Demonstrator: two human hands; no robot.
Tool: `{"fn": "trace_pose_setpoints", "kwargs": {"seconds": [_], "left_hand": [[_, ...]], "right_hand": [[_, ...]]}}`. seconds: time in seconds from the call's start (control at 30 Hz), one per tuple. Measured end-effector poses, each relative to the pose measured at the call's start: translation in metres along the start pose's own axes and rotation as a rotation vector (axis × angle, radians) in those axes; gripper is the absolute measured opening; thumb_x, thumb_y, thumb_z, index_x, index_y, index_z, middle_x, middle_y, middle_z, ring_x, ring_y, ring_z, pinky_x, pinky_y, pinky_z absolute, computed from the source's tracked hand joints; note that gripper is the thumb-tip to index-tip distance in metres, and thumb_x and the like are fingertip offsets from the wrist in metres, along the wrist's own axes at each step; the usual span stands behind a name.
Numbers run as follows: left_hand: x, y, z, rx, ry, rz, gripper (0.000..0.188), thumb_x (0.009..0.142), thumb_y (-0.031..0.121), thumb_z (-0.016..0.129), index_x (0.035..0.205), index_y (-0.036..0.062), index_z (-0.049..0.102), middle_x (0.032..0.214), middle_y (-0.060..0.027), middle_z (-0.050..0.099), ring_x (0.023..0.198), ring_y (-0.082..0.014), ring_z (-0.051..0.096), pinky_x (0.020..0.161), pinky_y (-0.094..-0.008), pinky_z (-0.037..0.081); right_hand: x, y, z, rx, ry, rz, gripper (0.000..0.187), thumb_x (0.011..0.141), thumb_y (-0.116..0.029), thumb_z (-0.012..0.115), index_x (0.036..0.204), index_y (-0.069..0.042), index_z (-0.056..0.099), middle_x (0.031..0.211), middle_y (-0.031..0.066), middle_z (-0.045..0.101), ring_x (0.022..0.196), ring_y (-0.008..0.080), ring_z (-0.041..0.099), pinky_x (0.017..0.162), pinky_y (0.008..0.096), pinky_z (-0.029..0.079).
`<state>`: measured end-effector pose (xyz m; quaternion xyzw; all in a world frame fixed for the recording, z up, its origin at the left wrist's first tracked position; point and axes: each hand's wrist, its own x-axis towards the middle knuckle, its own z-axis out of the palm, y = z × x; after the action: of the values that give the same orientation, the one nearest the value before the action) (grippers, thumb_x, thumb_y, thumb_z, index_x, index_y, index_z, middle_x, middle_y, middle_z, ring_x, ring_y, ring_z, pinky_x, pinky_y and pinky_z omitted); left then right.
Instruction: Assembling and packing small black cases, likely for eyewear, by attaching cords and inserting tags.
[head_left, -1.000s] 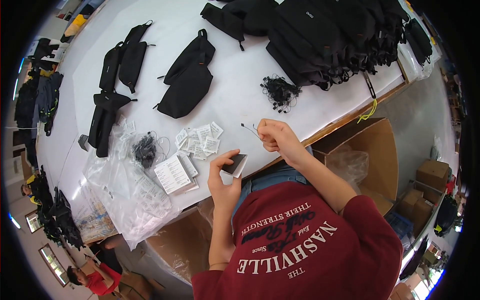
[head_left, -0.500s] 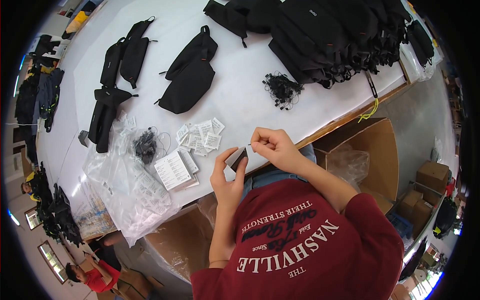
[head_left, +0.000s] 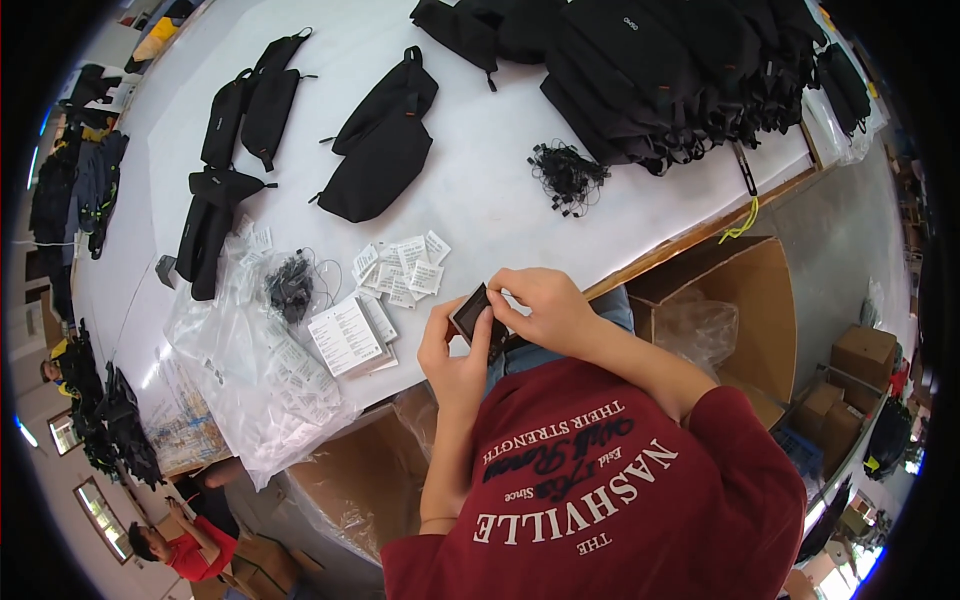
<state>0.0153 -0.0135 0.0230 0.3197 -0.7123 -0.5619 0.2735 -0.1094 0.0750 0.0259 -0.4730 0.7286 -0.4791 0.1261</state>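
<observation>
My left hand (head_left: 455, 355) grips a small stack of dark hang tags (head_left: 470, 312) between thumb and fingers, at the table's near edge. My right hand (head_left: 548, 308) pinches at the upper corner of these tags; what its fingertips hold is hidden, perhaps a thin string. To the left of my hands lies a stack of white printed cards (head_left: 345, 337). Beyond it are scattered small white labels (head_left: 402, 270). A tangle of black tag strings (head_left: 567, 178) sits farther off to the right, and a second black bundle of strings (head_left: 290, 288) lies at the left.
Several black sling bags (head_left: 378, 175) lie across the white table (head_left: 480, 130), with a large heap of black bags (head_left: 670, 80) at the far right. Clear plastic bags (head_left: 260, 400) hang over the near left edge. An open cardboard box (head_left: 760, 310) stands at right. Another person (head_left: 195, 545) sits lower left.
My right hand has moved left, from just apart to touching the corner of the hang tags. The tags have tilted in my left hand, showing more of the dark face.
</observation>
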Motion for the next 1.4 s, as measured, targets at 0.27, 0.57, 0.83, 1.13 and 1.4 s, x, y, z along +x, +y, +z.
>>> {"fn": "trace_pose_setpoints", "kwargs": {"seconds": [0.27, 0.57, 0.83, 1.13, 1.4], "left_hand": [[0.004, 0.004, -0.004, 0.182, 0.009, 0.214, 0.012, 0.08, -0.001, 0.068, 0.092, -0.0013, 0.065, 0.084, -0.0088, 0.062, 0.072, -0.0149, 0.058, 0.063, -0.0258, 0.047], [0.009, 0.004, -0.028, -0.218, -0.411, -0.154, 0.02, 0.095, 0.012, 0.052, 0.095, -0.0053, 0.063, 0.085, -0.0059, 0.062, 0.079, -0.0118, 0.058, 0.074, -0.0238, 0.045], [0.009, -0.002, -0.024, -0.258, -0.403, -0.142, 0.008, 0.092, 0.003, 0.056, 0.092, -0.0033, 0.06, 0.084, -0.0049, 0.062, 0.08, -0.0096, 0.058, 0.076, -0.0233, 0.046], [0.158, -0.024, 0.027, 0.143, -0.037, 0.363, 0.009, 0.086, 0.008, 0.061, 0.092, 0.0014, 0.062, 0.094, -0.0071, 0.06, 0.067, -0.0137, 0.058, 0.063, -0.0249, 0.045], [0.264, -0.066, 0.054, 1.004, 0.083, 0.383, 0.025, 0.078, 0.022, 0.066, 0.095, 0.0054, 0.06, 0.092, -0.0094, 0.059, 0.084, -0.0288, 0.058, 0.07, -0.0392, 0.05]], "right_hand": [[0.005, -0.006, -0.011, 0.168, -0.115, 0.233, 0.006, 0.086, -0.01, 0.062, 0.086, -0.005, 0.059, 0.054, 0.0042, 0.041, 0.046, 0.0134, 0.038, 0.046, 0.0285, 0.03], [-0.001, 0.003, -0.029, 0.477, -0.333, 0.339, 0.009, 0.086, -0.015, 0.066, 0.087, -0.007, 0.061, 0.055, -0.0047, 0.025, 0.052, 0.0064, 0.023, 0.049, 0.0248, 0.022], [-0.003, 0.01, -0.019, 0.711, -0.43, 0.418, 0.011, 0.09, -0.017, 0.063, 0.09, -0.006, 0.061, 0.054, -0.0072, 0.034, 0.051, 0.0038, 0.027, 0.049, 0.0231, 0.024], [0.001, 0.033, -0.045, 0.931, -0.421, 0.626, 0.014, 0.092, -0.019, 0.06, 0.09, -0.006, 0.059, 0.056, -0.009, 0.043, 0.048, 0.0, 0.03, 0.043, 0.0196, 0.02], [-0.025, 0.017, -0.064, 0.875, -0.272, 0.634, 0.011, 0.093, -0.017, 0.059, 0.092, -0.005, 0.059, 0.06, -0.0081, 0.048, 0.05, -0.0003, 0.034, 0.045, 0.0182, 0.024]]}}
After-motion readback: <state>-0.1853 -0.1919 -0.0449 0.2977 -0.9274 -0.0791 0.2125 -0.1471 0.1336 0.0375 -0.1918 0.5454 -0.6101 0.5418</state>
